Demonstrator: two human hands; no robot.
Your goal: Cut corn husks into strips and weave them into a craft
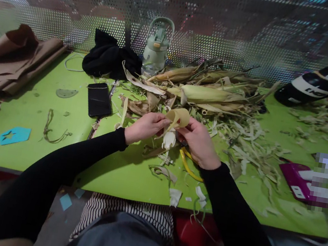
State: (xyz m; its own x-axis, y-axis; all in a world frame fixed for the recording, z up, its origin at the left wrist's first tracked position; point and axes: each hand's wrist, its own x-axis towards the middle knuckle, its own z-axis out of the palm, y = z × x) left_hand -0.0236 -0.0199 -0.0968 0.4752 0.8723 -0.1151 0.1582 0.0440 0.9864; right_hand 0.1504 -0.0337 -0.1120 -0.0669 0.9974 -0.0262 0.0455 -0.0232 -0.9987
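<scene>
Both of my hands meet over the middle of the green table (24,133), closed on one curled piece of pale yellow corn husk (178,117). My left hand (144,127) pinches its left edge, and my right hand (200,142) grips its right side. A small white husk bundle (169,140) hangs between the hands; I cannot tell which hand holds it. Under my right hand lies a pair of yellow-handled scissors (187,167). Behind the hands sits a pile of unhusked corn cobs (207,89).
A black phone (99,99) lies left of the hands, with a black cloth (108,60) and a pale green bottle (156,48) behind it. Brown paper (11,59) lies far left, husk scraps (251,146) right, purple packets (295,180) at both sides. A perforated screen (77,3) backs the table.
</scene>
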